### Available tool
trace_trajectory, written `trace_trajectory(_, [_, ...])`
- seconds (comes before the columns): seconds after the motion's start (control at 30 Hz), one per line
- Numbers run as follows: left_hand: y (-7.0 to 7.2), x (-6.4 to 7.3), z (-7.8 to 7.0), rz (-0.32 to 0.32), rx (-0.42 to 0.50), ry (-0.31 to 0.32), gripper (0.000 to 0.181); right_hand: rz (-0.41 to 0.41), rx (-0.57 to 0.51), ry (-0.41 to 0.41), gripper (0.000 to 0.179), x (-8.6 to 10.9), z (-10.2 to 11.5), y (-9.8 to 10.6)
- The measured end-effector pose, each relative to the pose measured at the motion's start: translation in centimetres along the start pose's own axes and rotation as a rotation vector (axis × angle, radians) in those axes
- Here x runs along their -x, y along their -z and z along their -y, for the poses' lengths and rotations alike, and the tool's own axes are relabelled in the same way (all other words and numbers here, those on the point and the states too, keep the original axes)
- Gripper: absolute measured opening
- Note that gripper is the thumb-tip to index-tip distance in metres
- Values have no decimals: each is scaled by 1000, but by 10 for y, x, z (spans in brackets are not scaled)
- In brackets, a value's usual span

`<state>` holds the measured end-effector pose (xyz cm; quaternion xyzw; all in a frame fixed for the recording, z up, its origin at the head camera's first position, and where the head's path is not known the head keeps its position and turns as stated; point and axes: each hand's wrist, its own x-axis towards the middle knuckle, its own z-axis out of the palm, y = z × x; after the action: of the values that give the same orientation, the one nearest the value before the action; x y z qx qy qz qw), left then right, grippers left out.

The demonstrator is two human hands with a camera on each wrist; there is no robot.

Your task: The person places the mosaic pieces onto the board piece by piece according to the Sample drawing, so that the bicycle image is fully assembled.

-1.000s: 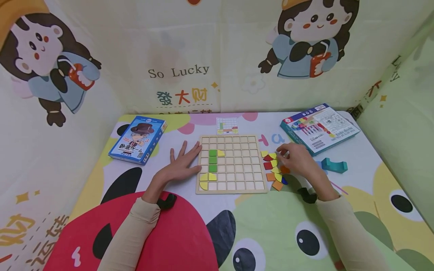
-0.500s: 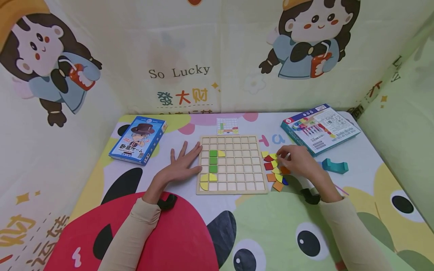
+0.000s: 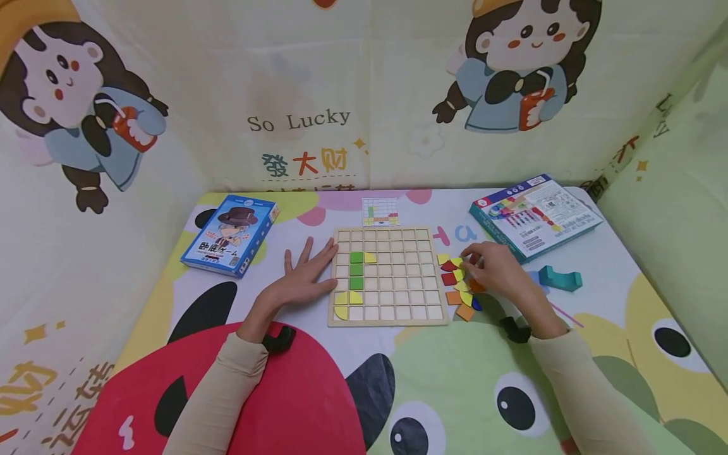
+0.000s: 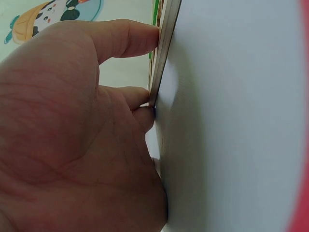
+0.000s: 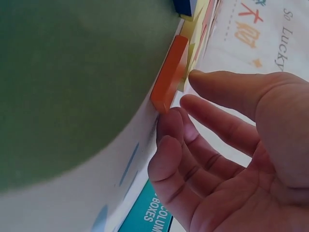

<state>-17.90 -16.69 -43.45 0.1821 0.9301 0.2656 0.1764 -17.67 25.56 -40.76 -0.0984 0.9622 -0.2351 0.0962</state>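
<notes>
My left hand (image 3: 301,281) lies with fingers spread, its thumb and fingertips touching the left edge of a wooden grid board (image 3: 392,325). In the left wrist view its thumb presses that board edge (image 4: 165,53). Green square tiles (image 3: 356,268) and yellow quarter-round tiles (image 3: 341,312) sit in the board's left cells. Right of the board, my right hand (image 3: 497,268) is over a loose group of yellow, red, orange and blue tiles (image 3: 449,279). In the right wrist view, its thumb and bent index finger are apart beside an orange tile (image 5: 169,72); no tile shows between them.
A small printed grid card (image 3: 381,212) lies behind the board. A blue game box (image 3: 230,234) is at the back left, and a teal-edged box (image 3: 537,215) at the back right. A teal curved block (image 3: 560,278) lies right of my right hand.
My left hand stays at the board's edge. The right hand shifts only slightly over the loose tiles. The tiles on the board are unchanged.
</notes>
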Motion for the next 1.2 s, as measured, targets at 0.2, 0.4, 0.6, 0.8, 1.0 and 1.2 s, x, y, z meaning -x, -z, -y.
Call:
trace_trajectory(0.2, [0,0,0,-5,3,-1,86,-20,22,9,30,-2,0,-2])
trace_trajectory(0.4, [-1,0,0,-7,5,-2,86,-18,24,12,30,-2,0,-3])
trace_trajectory(0.6, [-2,-1,2,-4,4,5,86,-18,24,4,30,-1,1,-4])
trace_trajectory(0.8, [-2,-1,1,-11,6,0,86,0,11,-20,30,-1,2,-3])
trace_trajectory(1.0, [-2,-1,2,-19,6,-4,86,13,11,-49,32,0,3,-2])
trace_trajectory(1.2, [-2,0,2,-19,0,-2,86,16,14,-92,35,-1,3,-1])
